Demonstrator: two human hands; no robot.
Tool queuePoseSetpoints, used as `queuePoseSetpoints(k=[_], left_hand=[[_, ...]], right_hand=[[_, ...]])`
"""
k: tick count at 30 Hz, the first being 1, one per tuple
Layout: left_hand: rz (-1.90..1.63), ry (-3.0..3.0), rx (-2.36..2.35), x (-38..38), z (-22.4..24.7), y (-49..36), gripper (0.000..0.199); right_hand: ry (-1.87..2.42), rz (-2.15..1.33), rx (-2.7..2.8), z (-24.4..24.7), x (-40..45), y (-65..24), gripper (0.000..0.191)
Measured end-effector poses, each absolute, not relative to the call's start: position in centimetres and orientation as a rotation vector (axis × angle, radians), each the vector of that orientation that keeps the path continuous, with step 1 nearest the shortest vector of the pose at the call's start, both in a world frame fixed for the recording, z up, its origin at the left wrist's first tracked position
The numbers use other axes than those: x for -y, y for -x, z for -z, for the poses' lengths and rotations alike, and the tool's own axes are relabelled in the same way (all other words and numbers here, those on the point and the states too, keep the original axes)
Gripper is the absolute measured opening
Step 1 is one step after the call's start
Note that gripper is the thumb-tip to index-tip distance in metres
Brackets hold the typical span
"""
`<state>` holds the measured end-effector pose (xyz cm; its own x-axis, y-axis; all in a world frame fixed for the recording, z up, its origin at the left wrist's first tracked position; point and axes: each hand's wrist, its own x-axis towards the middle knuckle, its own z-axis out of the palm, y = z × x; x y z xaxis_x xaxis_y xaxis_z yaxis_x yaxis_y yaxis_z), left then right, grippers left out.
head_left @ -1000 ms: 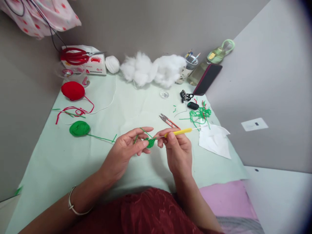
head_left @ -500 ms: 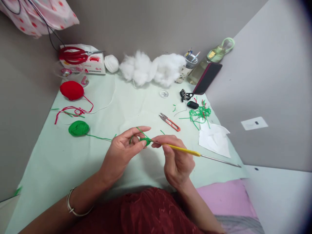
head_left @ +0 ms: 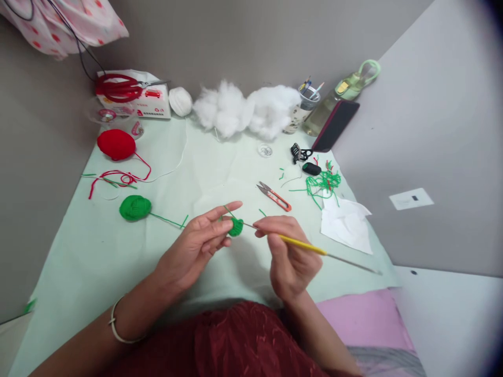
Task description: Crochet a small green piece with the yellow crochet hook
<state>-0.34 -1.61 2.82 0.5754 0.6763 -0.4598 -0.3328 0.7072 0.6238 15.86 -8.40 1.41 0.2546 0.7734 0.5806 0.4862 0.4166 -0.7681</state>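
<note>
A small green crocheted piece (head_left: 236,227) is pinched between the thumb and fingers of my left hand (head_left: 198,241), with green yarn running over the raised forefinger. My right hand (head_left: 293,256) grips the yellow handle of a crochet hook (head_left: 302,244). The hook's thin front end reaches left to the piece's right edge, while its other metal end points down to the right. From the green yarn ball (head_left: 135,208) on the left, a strand leads toward my left hand.
Orange snips (head_left: 274,197) lie beyond my hands. Left are a red yarn ball (head_left: 117,144) and a box (head_left: 153,99) with red scissors (head_left: 118,88). White stuffing (head_left: 226,110) sits at the back. Right stand a phone (head_left: 336,125), tangled green yarn (head_left: 323,181) and white paper (head_left: 346,225).
My right hand and the hook have shifted slightly right. The green piece has turned and shows more of its face. The green yarn ball has rolled a little to the right.
</note>
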Motion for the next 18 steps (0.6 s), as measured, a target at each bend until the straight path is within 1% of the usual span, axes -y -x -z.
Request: queuePoseSetpoints(k=[3, 6, 8, 10, 12, 14, 16, 18], left_hand=[[-0.660, -0.573, -0.733, 1.5, -3.0, 0.5, 0.035], [-0.674, -0.684, -0.732, 1.7, -3.0, 0.3, 0.034], [-0.709, -0.752, -0.781, 1.8, -2.9, 0.1, 0.035], [-0.746, -0.769, -0.820, 2.0, -2.8, -0.2, 0.041], [-0.746, -0.699, -0.802, 2.0, -2.6, -0.3, 0.046], [-0.679, -0.582, -0.752, 1.9, -2.5, -0.4, 0.045], [-0.620, -0.486, -0.716, 1.6, -2.5, -0.3, 0.037], [-0.625, -0.455, -0.705, 1.4, -2.5, -0.2, 0.030]], right_hand=[[1.157, -0.495, 1.193, -2.2, 7.8, -15.6, 0.020], [1.154, -0.577, 1.184, -2.4, 7.2, -15.4, 0.018], [1.205, -0.544, 1.227, -2.2, 7.1, -15.3, 0.018], [1.257, -0.423, 1.329, -1.8, 7.4, -15.2, 0.020], [1.280, -0.212, 1.493, -1.3, 7.8, -15.2, 0.029], [1.267, -0.053, 1.600, -1.0, 8.2, -15.3, 0.038], [1.250, -0.075, 1.542, -1.1, 8.2, -15.5, 0.036], [1.249, -0.253, 1.362, -1.5, 8.1, -15.7, 0.026]])
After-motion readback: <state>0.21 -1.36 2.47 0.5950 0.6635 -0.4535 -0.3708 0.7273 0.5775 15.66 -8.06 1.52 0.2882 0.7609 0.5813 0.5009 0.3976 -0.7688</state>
